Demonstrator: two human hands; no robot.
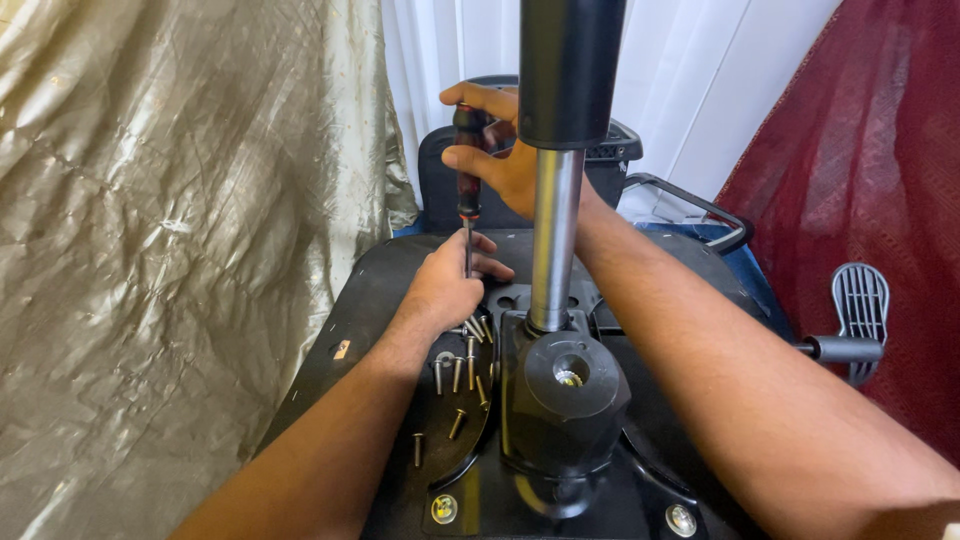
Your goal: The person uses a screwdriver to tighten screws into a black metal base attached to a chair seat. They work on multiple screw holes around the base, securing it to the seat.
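Note:
My right hand (500, 150) grips the dark red-and-black handle of a screwdriver (467, 170) held upright, its thin shaft pointing down. My left hand (448, 285) closes around the lower shaft, near the tip, over the black underside of an upturned chair seat (370, 300). The tip itself is hidden behind my fingers. Several loose brass-coloured bolts (458, 375) lie on the black metal plate just below my left hand. A chrome gas-lift column (555, 240) with a black sleeve rises from the black mechanism housing (565, 400) right beside both hands.
A grey lever with a ribbed paddle (858, 320) sticks out at the right. Two fitted bolt heads (444, 508) show at the plate's near edge. A beige sheet (170, 250) hangs at left, a dark red cloth (870, 150) at right, and black chair parts (620, 150) behind.

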